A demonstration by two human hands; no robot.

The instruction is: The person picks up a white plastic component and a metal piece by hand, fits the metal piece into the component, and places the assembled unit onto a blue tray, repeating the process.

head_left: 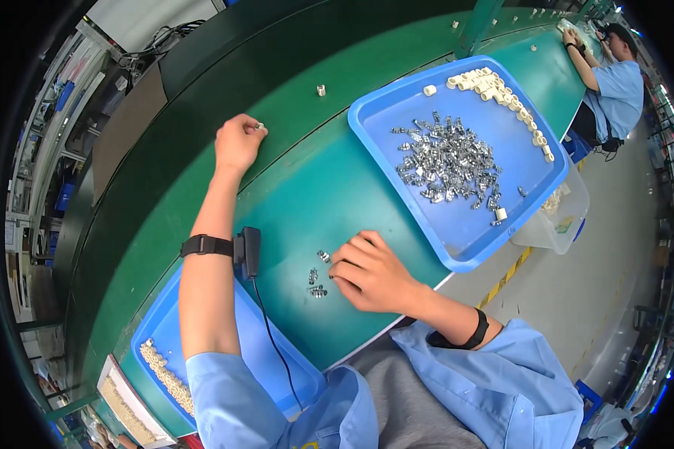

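Over the green belt, my left hand (237, 144) is closed, thumb and fingers pinching a small white part (260, 127). A similar white part with a metallic look (321, 90) stands farther along the belt. Low over the green tabletop, my right hand (373, 274) has its fingers curled and the tips together; a dark speck shows there, too small to name. Just left of these fingertips lie several small shiny metal clips (318, 291). To the right, a blue tray (457, 258) holds a heap of metal clips (449, 161) and a curved row of cream-coloured sleeves (502, 96).
A second blue tray (277, 367) with small cream pieces (165, 378) sits partly under my left forearm. A black cable (273, 333) hangs from my left wrist device. A clear bin (569, 224) stands beyond the large tray. A co-worker (614, 90) works at the far right.
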